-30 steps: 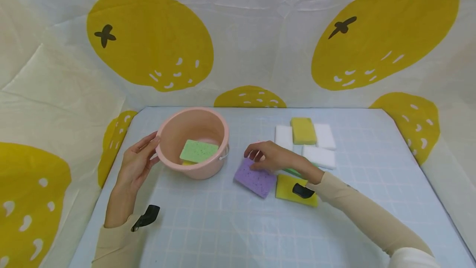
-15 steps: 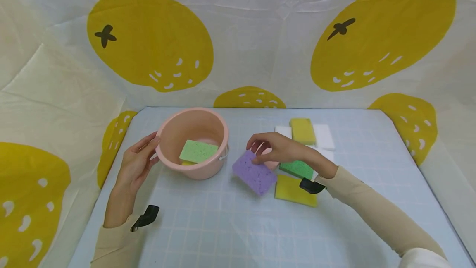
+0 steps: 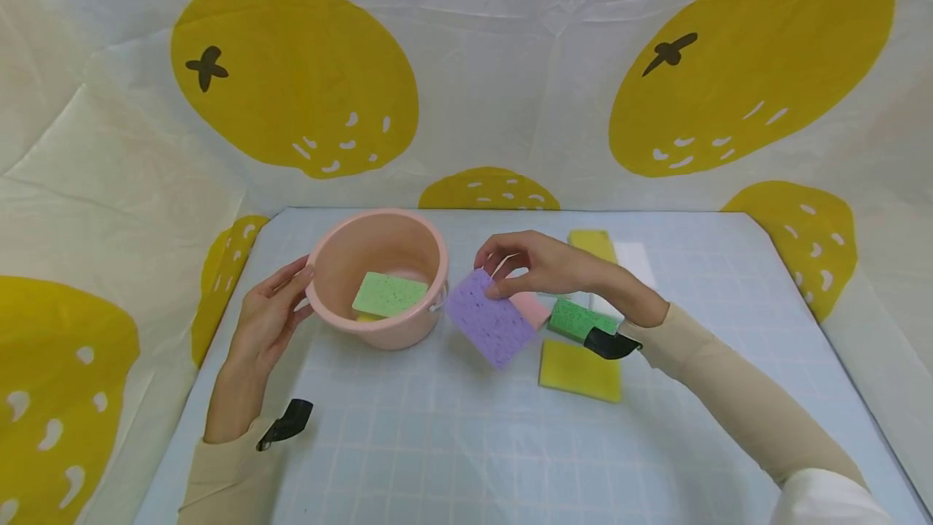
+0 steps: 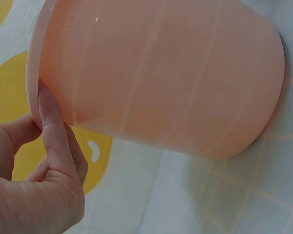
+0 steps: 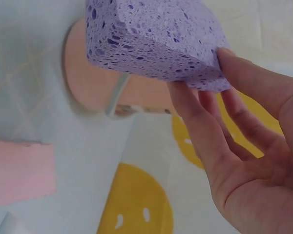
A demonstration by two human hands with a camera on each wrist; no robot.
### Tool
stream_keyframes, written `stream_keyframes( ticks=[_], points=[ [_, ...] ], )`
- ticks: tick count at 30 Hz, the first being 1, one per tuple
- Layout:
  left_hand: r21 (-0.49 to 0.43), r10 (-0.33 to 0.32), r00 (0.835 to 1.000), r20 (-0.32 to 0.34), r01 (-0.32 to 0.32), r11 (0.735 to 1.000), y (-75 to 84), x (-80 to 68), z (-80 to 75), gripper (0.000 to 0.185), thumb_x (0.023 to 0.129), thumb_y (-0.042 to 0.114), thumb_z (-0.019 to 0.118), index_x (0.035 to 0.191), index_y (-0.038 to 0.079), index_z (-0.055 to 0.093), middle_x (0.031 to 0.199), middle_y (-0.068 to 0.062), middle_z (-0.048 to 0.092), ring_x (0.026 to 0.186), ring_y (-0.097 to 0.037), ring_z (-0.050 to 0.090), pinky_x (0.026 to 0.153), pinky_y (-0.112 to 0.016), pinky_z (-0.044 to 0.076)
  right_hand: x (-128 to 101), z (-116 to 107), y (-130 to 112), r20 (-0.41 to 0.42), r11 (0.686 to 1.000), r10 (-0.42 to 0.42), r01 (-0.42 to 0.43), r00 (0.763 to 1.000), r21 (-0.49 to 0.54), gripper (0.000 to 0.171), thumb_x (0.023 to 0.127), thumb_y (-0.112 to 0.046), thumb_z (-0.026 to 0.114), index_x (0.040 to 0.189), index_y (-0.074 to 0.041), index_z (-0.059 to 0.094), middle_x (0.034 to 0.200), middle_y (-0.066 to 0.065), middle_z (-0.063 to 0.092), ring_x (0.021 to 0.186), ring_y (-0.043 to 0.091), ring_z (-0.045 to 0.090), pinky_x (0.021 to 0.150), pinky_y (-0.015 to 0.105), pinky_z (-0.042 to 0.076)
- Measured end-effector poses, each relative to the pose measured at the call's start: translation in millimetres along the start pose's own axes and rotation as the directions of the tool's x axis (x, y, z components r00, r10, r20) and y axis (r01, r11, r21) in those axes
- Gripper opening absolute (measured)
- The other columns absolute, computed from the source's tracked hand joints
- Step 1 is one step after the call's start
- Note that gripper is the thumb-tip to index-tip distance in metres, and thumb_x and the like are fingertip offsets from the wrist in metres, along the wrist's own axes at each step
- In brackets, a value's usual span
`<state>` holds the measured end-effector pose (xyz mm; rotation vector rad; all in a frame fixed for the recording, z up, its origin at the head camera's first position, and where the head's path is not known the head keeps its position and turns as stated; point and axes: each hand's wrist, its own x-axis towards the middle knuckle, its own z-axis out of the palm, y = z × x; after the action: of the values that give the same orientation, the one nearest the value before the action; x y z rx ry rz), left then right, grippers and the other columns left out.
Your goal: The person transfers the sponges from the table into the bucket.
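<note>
My right hand (image 3: pixel 538 262) pinches a purple sponge (image 3: pixel 490 321) by its far edge, thumb on one face and fingertips on the other. The sponge (image 5: pixel 156 44) is tilted and lifted off the table, just right of a pink bucket (image 3: pixel 379 334). My left hand (image 3: pixel 268 316) holds the bucket's left rim; in the left wrist view its thumb and fingers pinch the rim edge (image 4: pixel 34 83). Inside the bucket lies a light green sponge (image 3: pixel 389 295) on top of a yellow one (image 3: pixel 368 318).
Right of the bucket lie a pink sponge (image 3: pixel 530 308), a green sponge (image 3: pixel 579 319) and a yellow sponge (image 3: pixel 581 371). Behind them are another yellow sponge (image 3: pixel 594 243) and white pieces (image 3: pixel 636 262), partly behind my right arm. A thin handle (image 3: pixel 440 298) hangs at the bucket's right side.
My right hand has taken hold of the purple sponge, raised it off the table and moved it slightly left toward the bucket. The left hand and bucket have stayed in place.
</note>
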<state>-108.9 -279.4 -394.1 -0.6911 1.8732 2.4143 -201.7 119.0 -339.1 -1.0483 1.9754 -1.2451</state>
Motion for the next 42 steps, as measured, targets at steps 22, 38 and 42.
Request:
stream_keyframes(
  ticks=[22, 38, 42],
  points=[
    [0.001, -0.018, 1.000, -0.011, 0.018, 1.000, 1.5, 0.6, -0.9, 0.078, 0.084, 0.037, 0.085, 0.151, 0.014, 0.053, 0.126, 0.007, 0.066, 0.103, -0.008, 0.066, 0.083, -0.023, 0.058, 44.9, -3.0, -27.9, -0.048, 0.992, -0.031, 0.037, 0.998, 0.123, 0.033, 0.094, -0.008, 0.076, 0.124, -0.005, 0.063, 0.113, 0.015, 0.067, 0.107, 0.028, 0.070, 0.086, 0.047, 0.061],
    [0.006, -0.030, 0.999, -0.017, 0.030, 1.000, 2.2, -0.2, 0.3, 0.078, 0.082, 0.039, 0.086, 0.150, 0.016, 0.054, 0.127, 0.007, 0.065, 0.105, -0.009, 0.065, 0.083, -0.022, 0.058, 83.7, 0.3, -34.7, -0.108, 0.984, -0.020, 0.039, 0.994, 0.175, 0.036, 0.094, -0.011, 0.076, 0.126, -0.005, 0.062, 0.116, 0.015, 0.067, 0.100, 0.029, 0.070, 0.087, 0.044, 0.061],
    [-0.004, -0.027, 1.000, -0.014, 0.027, 1.000, 1.8, 0.4, 0.3, 0.077, 0.083, 0.037, 0.085, 0.150, 0.015, 0.054, 0.126, 0.007, 0.066, 0.104, -0.009, 0.066, 0.083, -0.023, 0.059, 93.6, 2.3, -32.9, -0.139, 0.985, -0.003, 0.027, 0.990, 0.169, 0.035, 0.093, -0.013, 0.078, 0.124, -0.007, 0.063, 0.115, 0.013, 0.068, 0.100, 0.028, 0.069, 0.088, 0.039, 0.061]
  ],
)
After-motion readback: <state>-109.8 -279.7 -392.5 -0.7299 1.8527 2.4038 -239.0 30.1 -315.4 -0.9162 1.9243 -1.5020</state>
